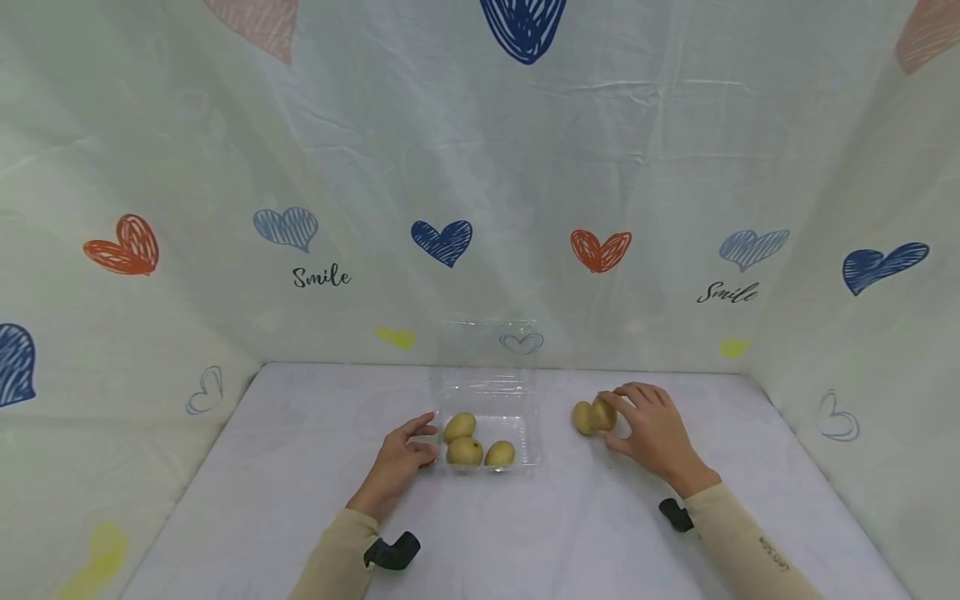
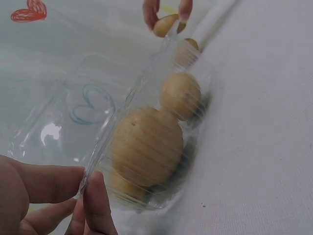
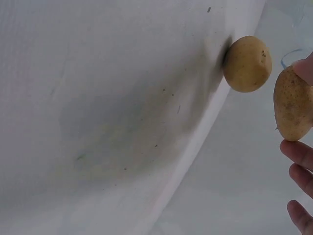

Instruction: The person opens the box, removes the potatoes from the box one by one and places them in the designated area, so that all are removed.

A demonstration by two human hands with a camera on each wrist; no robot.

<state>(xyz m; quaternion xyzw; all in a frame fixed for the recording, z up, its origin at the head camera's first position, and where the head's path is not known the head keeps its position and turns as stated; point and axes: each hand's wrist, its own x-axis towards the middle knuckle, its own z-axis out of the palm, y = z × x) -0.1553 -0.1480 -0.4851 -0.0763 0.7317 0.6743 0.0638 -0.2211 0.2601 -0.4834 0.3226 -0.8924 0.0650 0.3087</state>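
Head looks down; wrists close on potatoes [image 1: 465,451]

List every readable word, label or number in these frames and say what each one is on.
"Smile": black script on the backdrop cloth, left, under a pale blue heart.
"Smile": again on the cloth, right, under another pale blue heart, slanted by a fold.
Small dark print on the right sleeve: too small to read.
The clear plastic box and the potatoes show no text.
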